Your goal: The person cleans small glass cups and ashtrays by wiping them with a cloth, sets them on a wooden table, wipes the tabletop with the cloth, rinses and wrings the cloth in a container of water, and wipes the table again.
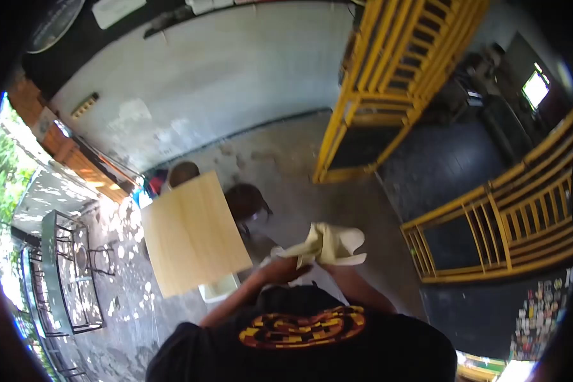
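Holding pale cloth right of the wooden table, with left hand closed on its edge, right hand behind (cannot tell whether gripping), possibly risking a drop through one-sided support.

Both of the person's arms reach forward from the chest, elbows bent and forearms bare. The left arm angles inward to the left hand, which is in a grip, its fingers hard to make out. The right arm slants inward too; the right hand, just beside the left, is mostly hidden.
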Motion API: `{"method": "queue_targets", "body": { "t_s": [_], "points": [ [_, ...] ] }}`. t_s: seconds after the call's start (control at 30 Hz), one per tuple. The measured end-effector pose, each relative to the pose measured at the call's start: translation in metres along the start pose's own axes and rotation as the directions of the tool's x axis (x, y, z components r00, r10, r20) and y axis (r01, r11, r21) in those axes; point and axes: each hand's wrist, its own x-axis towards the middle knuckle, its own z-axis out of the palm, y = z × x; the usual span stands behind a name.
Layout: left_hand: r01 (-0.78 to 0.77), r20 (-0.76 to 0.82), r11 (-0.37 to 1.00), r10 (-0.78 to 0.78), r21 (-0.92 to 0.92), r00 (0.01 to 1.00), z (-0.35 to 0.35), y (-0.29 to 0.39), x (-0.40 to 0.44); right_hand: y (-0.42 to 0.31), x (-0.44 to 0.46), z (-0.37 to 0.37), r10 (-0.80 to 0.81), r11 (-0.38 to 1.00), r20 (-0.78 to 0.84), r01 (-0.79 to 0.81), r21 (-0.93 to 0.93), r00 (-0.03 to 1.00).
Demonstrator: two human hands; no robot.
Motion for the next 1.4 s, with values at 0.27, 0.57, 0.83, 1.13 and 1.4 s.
{"method": "queue_targets", "body": {
  "t_s": [0.27,0.57,0.83,1.13,1.4],
  "points": [
    [0.032,-0.079,0.993,-0.041,-0.111,0.996,-0.149,-0.055,0.082,0.067,0.233,0.043,-0.093,0.989,0.195,0.068,0.13,0.976],
    [0.035,-0.482,0.982,-0.122,-0.186,0.868,-0.344,-0.076,0.12,-0.031,0.405,0.119,0.021,0.518,0.433,-0.38,0.766,0.901],
    [0.086,-0.879,0.993,-0.11,-0.079,0.464,-0.484,-0.158,0.127,0.141,0.53,0.097,-0.017,0.995,0.526,0.068,-0.077,0.85],
    [0.296,-0.929,0.883,0.326,0.364,0.173,-0.797,-0.141,0.221,-0.048,0.722,0.264,0.035,0.752,0.757,-0.517,0.41,0.652],
    [0.765,-0.827,0.537,0.562,0.356,-0.009,-1.038,-0.168,0.277,-0.055,0.846,0.294,0.017,0.768,0.778,-0.507,0.392,0.628]
  ]
}}
